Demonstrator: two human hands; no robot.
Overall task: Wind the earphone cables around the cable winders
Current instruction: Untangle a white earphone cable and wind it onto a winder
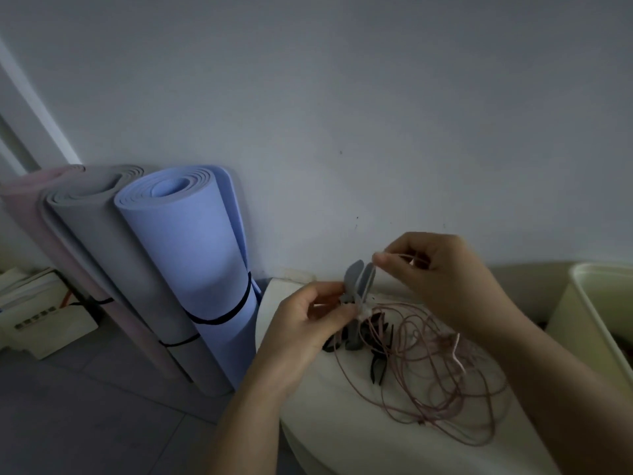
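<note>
**Head view, winding in progress.** From my remote seat I read the left hand as the holder. Its thumb and fingers were curled round the lower stem of the grey cable winder, which stood nearly upright above the near edge of a white cushion. The winder's long axis ran bottom to top, and its two ear-shaped lobes pointed up toward the wall.

The right hand was the working hand. Its thumb and forefinger were closed in a pinch on the pink earphone cable, just beside the tip of the right-hand lobe and slightly above it. The other fingers were curled in behind.

The strand dropped from that pinch toward the winder's waist. A pale bundle sat there, too blurred for me to call it finished turns. Most of the cable lay as a loose tangle on the cushion, below and to the right of the winder.

I judged that the next wrap turned on one relation: the pinch sat above and to the right of the lobes, so the right hand had to carry the strand across the winder's axis.

Several dark winders lay on the cushion under the tangle. A rolled blue mat and a grey mat leaned at left, and a cream bin stood at right.
</note>
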